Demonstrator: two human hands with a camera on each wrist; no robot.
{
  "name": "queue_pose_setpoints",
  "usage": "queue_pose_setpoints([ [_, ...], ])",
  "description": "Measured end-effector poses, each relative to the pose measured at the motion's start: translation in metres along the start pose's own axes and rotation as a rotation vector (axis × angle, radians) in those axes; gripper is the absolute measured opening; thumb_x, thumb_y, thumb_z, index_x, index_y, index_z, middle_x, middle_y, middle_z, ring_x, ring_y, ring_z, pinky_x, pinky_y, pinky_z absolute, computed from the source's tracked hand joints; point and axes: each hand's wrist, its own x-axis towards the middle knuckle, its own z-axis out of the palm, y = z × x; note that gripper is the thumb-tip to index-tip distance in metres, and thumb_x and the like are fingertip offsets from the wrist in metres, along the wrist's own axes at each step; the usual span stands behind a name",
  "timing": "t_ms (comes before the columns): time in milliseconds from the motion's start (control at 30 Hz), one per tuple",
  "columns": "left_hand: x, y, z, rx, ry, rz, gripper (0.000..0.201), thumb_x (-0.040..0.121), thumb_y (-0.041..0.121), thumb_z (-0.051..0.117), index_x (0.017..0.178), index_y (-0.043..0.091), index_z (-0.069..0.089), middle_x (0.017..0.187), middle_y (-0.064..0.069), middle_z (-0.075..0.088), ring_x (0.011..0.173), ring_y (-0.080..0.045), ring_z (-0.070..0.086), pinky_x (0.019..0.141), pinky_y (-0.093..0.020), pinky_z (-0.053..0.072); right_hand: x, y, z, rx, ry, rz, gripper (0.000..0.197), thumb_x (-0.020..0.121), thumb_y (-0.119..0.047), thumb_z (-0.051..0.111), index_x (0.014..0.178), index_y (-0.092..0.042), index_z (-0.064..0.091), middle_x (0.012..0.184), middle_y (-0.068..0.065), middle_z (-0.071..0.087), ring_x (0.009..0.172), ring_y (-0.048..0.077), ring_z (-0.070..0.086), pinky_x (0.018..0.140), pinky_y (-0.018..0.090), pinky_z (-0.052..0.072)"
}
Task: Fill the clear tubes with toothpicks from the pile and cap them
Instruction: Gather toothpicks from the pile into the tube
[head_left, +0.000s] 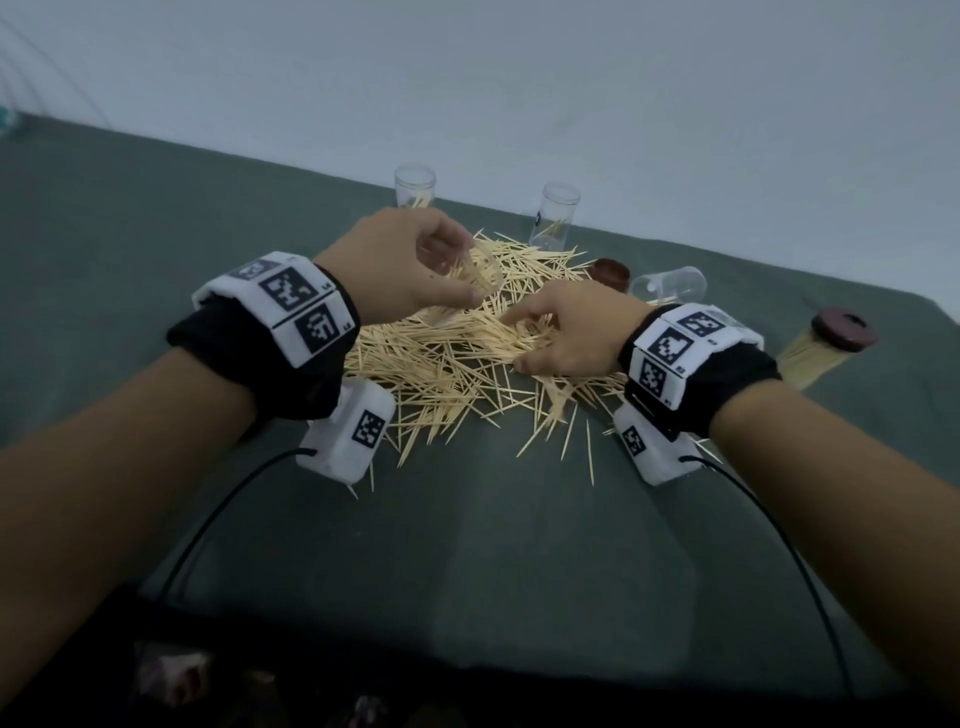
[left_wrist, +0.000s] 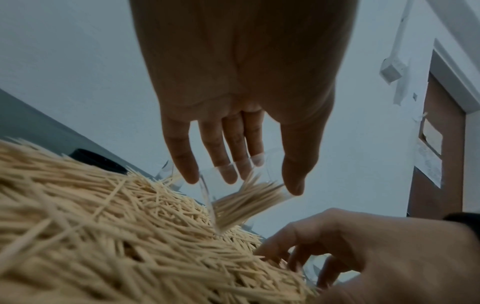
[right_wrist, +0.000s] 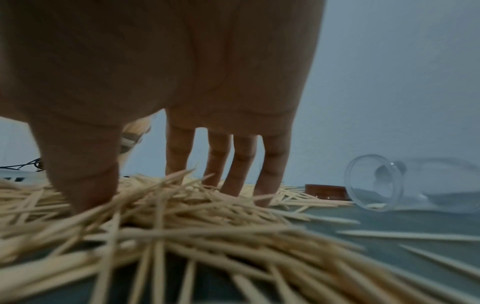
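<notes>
Two upright clear tubes stand at the far edge of the grey-green table (head_left: 156, 218): the far-left tube (head_left: 414, 186) and, further right, the labelled tube (head_left: 555, 214), each with only a few toothpicks inside. Nearer, the left hand (head_left: 402, 262) holds the tilted tube (left_wrist: 244, 197) between fingers and thumb, its mouth down against the toothpick pile (head_left: 457, 358); a bundle of picks already lies inside it. To its right, the right hand (head_left: 563, 332) rests in the pile with thumb and fingers spread narrowly and dug among the picks, seemingly gathering a pinch, though whether any are truly gripped cannot be told.

Filling looks to be the step in hand. Next, I judge, the right hand must lift an aligned bunch and slide it lengthwise into the tilted mouth, since crossed picks would jam at the rim.

Further right lie a brown cap (head_left: 609, 272), an empty tube on its side (head_left: 670, 285), and at the far right a filled tube with a dark cap (head_left: 826, 345), so one seems finished. The right fingertips are buried in the picks, and blur hides fine detail in the right wrist view.
</notes>
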Motion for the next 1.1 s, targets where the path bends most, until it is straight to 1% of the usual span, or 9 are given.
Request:
queue_pose_setpoints([
  [133, -0.001, 0.003, 0.002, 0.001, -0.012, 0.012, 0.057, 0.072, 0.043, 0.081, 0.121, 0.023, 0.060, 0.106, 0.013, 0.065, 0.099, -0.003, 0.062, 0.088, -0.018, 0.047, -0.015, 0.011, 0.004, 0.036, 0.063, -0.022, 0.049, 0.086, -0.038, 0.069, 0.132, -0.041, 0.053, 0.137, -0.009, 0.055, 0.120, 0.013, 0.053, 0.103, 0.030, 0.040],
  [267, -0.002, 0.005, 0.004, 0.002, -0.020, 0.019, 0.058, 0.072, 0.044, 0.080, 0.122, 0.024, 0.060, 0.107, 0.013, 0.065, 0.100, -0.003, 0.062, 0.087, -0.017, 0.046, -0.029, 0.018, 0.001, 0.072, 0.068, 0.001, 0.076, 0.078, -0.051, 0.073, 0.144, -0.047, 0.034, 0.145, -0.006, 0.045, 0.126, 0.016, 0.048, 0.107, 0.036, 0.038],
  [400, -0.002, 0.004, 0.003, -0.009, -0.028, 0.015, 0.059, 0.071, 0.044, 0.080, 0.122, 0.024, 0.060, 0.108, 0.012, 0.065, 0.101, -0.004, 0.062, 0.091, -0.021, 0.048, -0.040, 0.027, -0.010, -0.007, -0.136, 0.199, 0.107, 0.063, -0.061, 0.078, 0.150, -0.042, 0.019, 0.156, -0.007, 0.028, 0.142, 0.023, 0.029, 0.113, 0.045, 0.027],
  [500, -0.001, 0.004, 0.003, -0.012, -0.033, 0.016, 0.059, 0.071, 0.045, 0.080, 0.122, 0.023, 0.060, 0.108, 0.012, 0.066, 0.101, -0.005, 0.063, 0.094, -0.025, 0.049, -0.043, 0.028, -0.007, -0.029, -0.139, 0.222, 0.097, 0.066, -0.055, 0.080, 0.148, -0.038, 0.030, 0.151, -0.006, 0.039, 0.135, 0.021, 0.040, 0.108, 0.041, 0.034],
  [567, -0.001, 0.004, 0.004, -0.018, -0.035, 0.018, 0.059, 0.070, 0.046, 0.080, 0.122, 0.024, 0.060, 0.107, 0.012, 0.066, 0.101, -0.005, 0.063, 0.095, -0.027, 0.050, -0.041, 0.024, -0.004, 0.014, -0.067, 0.184, 0.083, 0.073, -0.046, 0.080, 0.145, -0.035, 0.040, 0.140, -0.007, 0.052, 0.118, 0.013, 0.051, 0.099, 0.031, 0.038],
  [633, -0.001, 0.004, 0.004, -0.021, -0.037, 0.020, 0.059, 0.070, 0.046, 0.080, 0.121, 0.024, 0.060, 0.107, 0.012, 0.066, 0.101, -0.004, 0.063, 0.095, -0.027, 0.050, -0.037, 0.017, -0.003, 0.030, -0.008, 0.145, 0.071, 0.078, -0.038, 0.078, 0.141, -0.034, 0.046, 0.131, -0.006, 0.058, 0.107, 0.010, 0.052, 0.094, 0.027, 0.039],
  [767, -0.002, 0.003, 0.003, -0.024, -0.042, 0.019, 0.060, 0.070, 0.044, 0.081, 0.122, 0.024, 0.059, 0.108, 0.012, 0.066, 0.101, -0.004, 0.063, 0.094, -0.025, 0.050, -0.022, 0.006, 0.001, 0.046, 0.065, 0.071, 0.068, 0.079, -0.039, 0.077, 0.140, -0.035, 0.048, 0.134, -0.006, 0.058, 0.120, 0.015, 0.053, 0.102, 0.031, 0.040],
  [933, -0.001, 0.001, 0.000, -0.016, -0.028, 0.021, 0.060, 0.068, 0.046, 0.081, 0.121, 0.025, 0.060, 0.106, 0.013, 0.066, 0.098, -0.002, 0.063, 0.092, -0.024, 0.050, -0.009, -0.005, 0.004, -0.012, 0.058, 0.060, 0.071, 0.074, -0.059, 0.073, 0.136, -0.035, 0.051, 0.133, -0.006, 0.058, 0.122, 0.017, 0.053, 0.104, 0.038, 0.043],
  [1100, 0.000, 0.000, -0.001, -0.013, -0.014, 0.016, 0.059, 0.068, 0.047, 0.081, 0.119, 0.026, 0.061, 0.104, 0.013, 0.066, 0.097, -0.002, 0.063, 0.091, -0.022, 0.049, -0.007, -0.008, 0.005, -0.012, 0.084, 0.045, 0.057, 0.082, -0.046, 0.072, 0.135, -0.032, 0.054, 0.129, 0.000, 0.060, 0.117, 0.018, 0.056, 0.098, 0.030, 0.043],
])
